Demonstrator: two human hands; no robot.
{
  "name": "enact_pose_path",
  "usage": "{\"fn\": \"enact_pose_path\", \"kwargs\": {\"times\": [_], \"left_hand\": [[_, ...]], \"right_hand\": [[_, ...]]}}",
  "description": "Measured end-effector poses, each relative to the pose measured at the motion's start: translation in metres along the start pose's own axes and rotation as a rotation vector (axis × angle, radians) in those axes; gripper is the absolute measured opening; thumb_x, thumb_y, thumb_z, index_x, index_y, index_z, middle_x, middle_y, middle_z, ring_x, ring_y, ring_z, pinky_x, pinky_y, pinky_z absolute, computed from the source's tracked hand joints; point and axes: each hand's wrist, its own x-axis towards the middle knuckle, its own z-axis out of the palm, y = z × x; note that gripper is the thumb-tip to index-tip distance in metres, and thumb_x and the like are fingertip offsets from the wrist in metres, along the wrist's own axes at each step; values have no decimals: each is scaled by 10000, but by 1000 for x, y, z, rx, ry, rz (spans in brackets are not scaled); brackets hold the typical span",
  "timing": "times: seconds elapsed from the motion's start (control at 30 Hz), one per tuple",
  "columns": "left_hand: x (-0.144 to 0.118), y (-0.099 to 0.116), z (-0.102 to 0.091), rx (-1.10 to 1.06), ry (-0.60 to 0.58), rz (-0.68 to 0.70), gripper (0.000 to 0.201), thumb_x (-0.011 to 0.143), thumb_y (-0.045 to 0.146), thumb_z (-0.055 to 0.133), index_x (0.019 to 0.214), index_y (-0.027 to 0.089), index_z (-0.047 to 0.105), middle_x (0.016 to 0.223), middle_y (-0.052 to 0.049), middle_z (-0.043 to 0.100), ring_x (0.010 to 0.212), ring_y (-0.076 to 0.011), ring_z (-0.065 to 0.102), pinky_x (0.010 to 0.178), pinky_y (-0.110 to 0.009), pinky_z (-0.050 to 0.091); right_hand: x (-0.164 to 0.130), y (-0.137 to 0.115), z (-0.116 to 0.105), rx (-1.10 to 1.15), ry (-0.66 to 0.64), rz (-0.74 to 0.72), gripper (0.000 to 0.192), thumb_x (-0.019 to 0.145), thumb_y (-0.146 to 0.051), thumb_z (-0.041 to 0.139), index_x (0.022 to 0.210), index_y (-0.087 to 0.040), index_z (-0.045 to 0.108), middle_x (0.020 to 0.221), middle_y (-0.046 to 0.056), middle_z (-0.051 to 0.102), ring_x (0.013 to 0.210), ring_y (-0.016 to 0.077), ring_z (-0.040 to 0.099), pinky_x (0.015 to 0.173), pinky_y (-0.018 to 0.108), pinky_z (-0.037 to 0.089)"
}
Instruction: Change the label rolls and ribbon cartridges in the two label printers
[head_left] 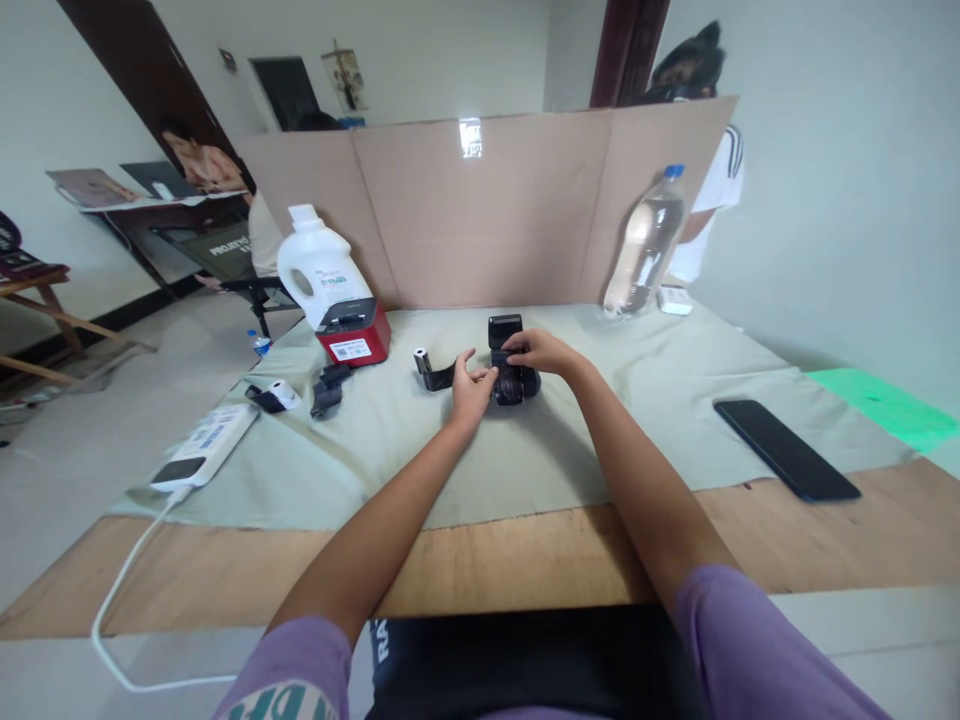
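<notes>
A small black device (508, 383) with its lid (505, 328) raised sits at the middle of the cloth. It looks like a portable printer, and shiny black film shows inside. My left hand (471, 388) grips its left side, thumb on the front part and index finger raised. From above right, my right hand (538, 351) presses bent fingers onto the opening below the lid; what the fingertips pinch is too small to make out. Left of the device, a black ribbon strip (439, 379) curves from a small roll with a white core (421, 358) toward my left hand.
Left on the cloth are a red box-shaped device (356, 335), a white jug (319, 262), black scraps (330, 390), another small roll (283, 394) and a white power bank (206, 445) with a cable. A water bottle (646, 245), phone (784, 448) and cardboard screen (480, 215) stand around; people sit beyond.
</notes>
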Motion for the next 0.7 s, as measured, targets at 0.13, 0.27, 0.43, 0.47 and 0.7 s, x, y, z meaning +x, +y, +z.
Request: {"fn": "enact_pose_path", "kwargs": {"times": [0.13, 0.27, 0.43, 0.47, 0.7], "left_hand": [[-3, -4, 4, 63, -49, 79, 626, 858, 220, 651, 1418, 148, 382, 740, 63, 604, 491, -74, 480, 544, -216, 396], [-5, -9, 4, 284, -128, 252, 436, 850, 193, 647, 1277, 167, 567, 715, 58, 514, 616, -99, 492, 637, -226, 411], [-9, -1, 2, 580, -151, 340, 308, 850, 198, 642, 1152, 184, 697, 729, 15, 548, 695, -149, 519, 687, -265, 420], [-10, 1, 2, 609, -153, 342, 314, 853, 200, 640, 1160, 188, 704, 750, 4, 575, 712, -157, 534, 702, -271, 430], [-13, 5, 3, 735, -155, 357, 334, 880, 207, 625, 1202, 199, 713, 981, -58, 698, 843, -192, 619, 791, -299, 489]], "right_hand": [[7, 10, 7, -140, 160, 46, 323, 833, -120, 689, 1133, -183, 788, 1134, 97, 777, 1057, 250, 697, 970, 345, 502], [16, 16, 16, -192, 166, 60, 303, 841, -111, 675, 1108, -183, 797, 1158, 107, 771, 1117, 271, 678, 1032, 372, 471], [18, 19, 21, -111, 171, 116, 315, 849, -113, 645, 1121, -181, 790, 1176, 85, 764, 1079, 232, 674, 1017, 341, 475], [17, 21, 22, -97, 169, 128, 318, 856, -121, 638, 1129, -186, 787, 1163, 76, 768, 1045, 216, 680, 995, 330, 486], [19, 29, 27, -97, 227, 295, 222, 776, -142, 730, 984, -186, 792, 1126, 86, 733, 1116, 234, 648, 1028, 328, 464]]}}
